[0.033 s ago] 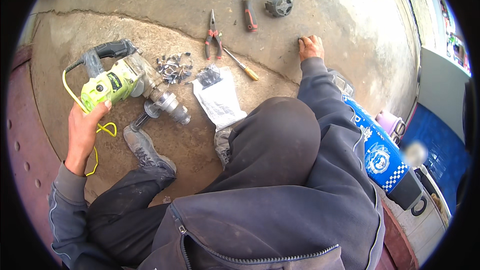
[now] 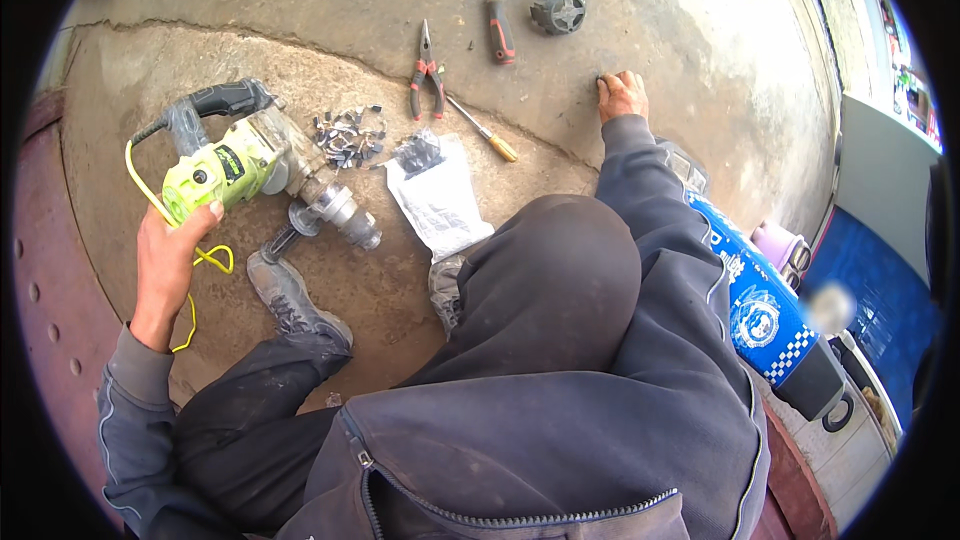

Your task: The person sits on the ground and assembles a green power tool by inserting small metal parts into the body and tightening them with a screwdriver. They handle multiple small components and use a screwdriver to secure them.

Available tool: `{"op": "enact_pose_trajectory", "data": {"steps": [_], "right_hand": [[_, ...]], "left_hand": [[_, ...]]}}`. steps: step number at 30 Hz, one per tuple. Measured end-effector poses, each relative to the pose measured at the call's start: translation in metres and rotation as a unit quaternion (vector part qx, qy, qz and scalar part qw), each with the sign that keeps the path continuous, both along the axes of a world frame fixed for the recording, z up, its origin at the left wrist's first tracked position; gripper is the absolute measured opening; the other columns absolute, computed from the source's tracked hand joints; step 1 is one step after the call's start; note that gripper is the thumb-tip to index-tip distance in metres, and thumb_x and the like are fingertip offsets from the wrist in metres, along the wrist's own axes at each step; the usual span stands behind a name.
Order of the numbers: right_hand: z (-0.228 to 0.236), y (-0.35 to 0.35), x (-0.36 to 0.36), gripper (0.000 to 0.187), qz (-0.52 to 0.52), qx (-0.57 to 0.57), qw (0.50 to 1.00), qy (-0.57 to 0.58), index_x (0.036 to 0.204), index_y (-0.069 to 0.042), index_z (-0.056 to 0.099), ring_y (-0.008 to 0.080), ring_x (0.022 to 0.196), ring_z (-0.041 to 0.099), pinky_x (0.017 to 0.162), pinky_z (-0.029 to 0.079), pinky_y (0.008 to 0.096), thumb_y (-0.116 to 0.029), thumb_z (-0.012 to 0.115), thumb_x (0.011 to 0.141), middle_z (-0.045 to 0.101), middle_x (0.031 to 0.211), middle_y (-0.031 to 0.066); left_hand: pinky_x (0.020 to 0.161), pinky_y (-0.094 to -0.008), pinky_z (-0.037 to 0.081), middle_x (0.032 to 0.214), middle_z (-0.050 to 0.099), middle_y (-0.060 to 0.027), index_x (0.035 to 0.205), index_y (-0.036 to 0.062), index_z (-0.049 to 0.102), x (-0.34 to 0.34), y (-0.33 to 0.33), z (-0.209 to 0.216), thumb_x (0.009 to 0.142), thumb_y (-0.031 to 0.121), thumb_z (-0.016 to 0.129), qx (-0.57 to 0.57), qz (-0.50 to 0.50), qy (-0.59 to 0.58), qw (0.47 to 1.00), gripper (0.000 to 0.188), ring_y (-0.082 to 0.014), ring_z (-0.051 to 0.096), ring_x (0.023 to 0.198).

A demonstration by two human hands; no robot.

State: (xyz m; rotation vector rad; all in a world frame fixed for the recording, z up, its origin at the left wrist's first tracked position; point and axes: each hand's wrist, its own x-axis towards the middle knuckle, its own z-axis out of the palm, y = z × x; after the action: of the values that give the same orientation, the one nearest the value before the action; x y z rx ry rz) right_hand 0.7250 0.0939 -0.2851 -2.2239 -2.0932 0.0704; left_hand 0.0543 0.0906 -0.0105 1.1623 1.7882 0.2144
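Observation:
My left hand grips the rear end of a lime-green rotary hammer drill, thumb on top of its housing. The drill lies tilted on the ground, its metal chuck towards my knee and its black handle away from me. On the far right, my right hand rests at the concrete with its fingers curled. A small dark bit shows at its fingertips, too small to name. Between the hands lie a pile of small carbon brushes or clips and a white plastic bag with dark pieces at its top.
Red-and-black pliers, a yellow-handled screwdriver and a red-and-black screwdriver lie ahead. A round grey plastic cap sits beyond my right hand. A yellow cord trails by my left wrist. To the right stands a blue box.

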Motion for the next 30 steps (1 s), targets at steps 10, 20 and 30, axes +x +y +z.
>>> {"op": "enact_pose_trajectory", "data": {"steps": [10,20,30], "right_hand": [[-0.002,0.006,0.005,0.012,0.07,-0.013,0.993,-0.096,0.084,-0.006,0.077,0.0364,0.103,0.065,0.094,0.055,0.0452,-0.015,0.071,0.09,0.069,0.098,0.0147],[-0.001,-0.008,-0.005,0.014,0.04,-0.075,0.985,-0.152,0.087,-0.008,0.08,0.0357,0.109,0.063,0.097,0.053,0.0446,-0.018,0.07,0.086,0.07,0.103,0.0157],[0.001,-0.001,-0.007,0.013,0.031,-0.057,0.99,-0.127,0.085,-0.007,0.08,0.0352,0.108,0.064,0.099,0.053,0.0427,-0.017,0.071,0.086,0.07,0.101,0.0153]], "left_hand": [[0.092,-0.0323,0.056,0.12,0.078,-0.0068,0.136,-0.004,0.07,-0.004,-0.001,-0.001,0.096,0.029,0.079,-0.004,0.0,0.008,1.0,0.053,-0.0139,0.07,0.103],[0.094,-0.0313,0.055,0.121,0.077,-0.0059,0.137,-0.0041,0.069,-0.002,-0.002,0.001,0.096,0.027,0.079,-0.003,0.004,-0.006,1.0,0.052,-0.0132,0.069,0.105],[0.093,-0.0323,0.055,0.117,0.079,-0.0059,0.134,-0.0034,0.072,-0.006,-0.002,0.001,0.096,0.027,0.079,0.002,-0.003,0.003,1.0,0.049,-0.014,0.071,0.103]]}}
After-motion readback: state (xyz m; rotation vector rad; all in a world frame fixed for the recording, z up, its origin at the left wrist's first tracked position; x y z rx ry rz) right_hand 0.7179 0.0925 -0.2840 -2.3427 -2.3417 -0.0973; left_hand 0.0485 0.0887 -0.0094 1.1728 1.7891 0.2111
